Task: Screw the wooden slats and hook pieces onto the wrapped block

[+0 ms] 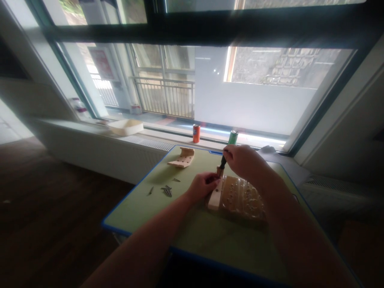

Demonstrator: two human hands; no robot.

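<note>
My right hand point(244, 160) is closed around a screwdriver point(229, 147) with a green handle, held upright with its tip down on a small wooden block point(216, 195). My left hand point(202, 186) is closed on that block's left side and steadies it against a perforated wooden panel point(244, 199) lying flat on the green table point(192, 232). Several loose screws point(165, 189) lie to the left of my left hand. A second curved wooden part point(182, 157) with holes rests further back on the left.
The green table has a blue rim point(120, 229). On the window sill behind stand an orange can point(196, 133) and a shallow white tray point(125, 126). Dark wooden floor point(54, 208) stretches to the left.
</note>
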